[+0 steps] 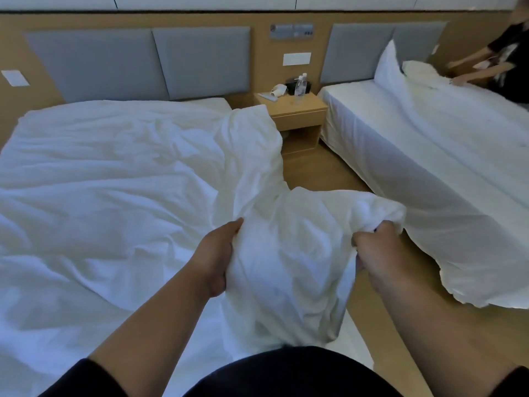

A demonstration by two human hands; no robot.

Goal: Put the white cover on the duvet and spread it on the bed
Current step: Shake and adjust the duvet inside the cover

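Gripping one white duvet [286, 253]: two hands, left hand [213, 259], right hand [378, 253].

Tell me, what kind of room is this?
Probably a hotel room: two white-sheeted beds with grey padded headboards, a light wooden nightstand between them, and clear plastic water bottles on it.

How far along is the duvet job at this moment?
Done: most of the white duvet already lies across the bed, still wrinkled. In hand: left hand and right hand grip its bunched near corner above the bed's edge. Left: pulling that corner flat and smoothing the creases.
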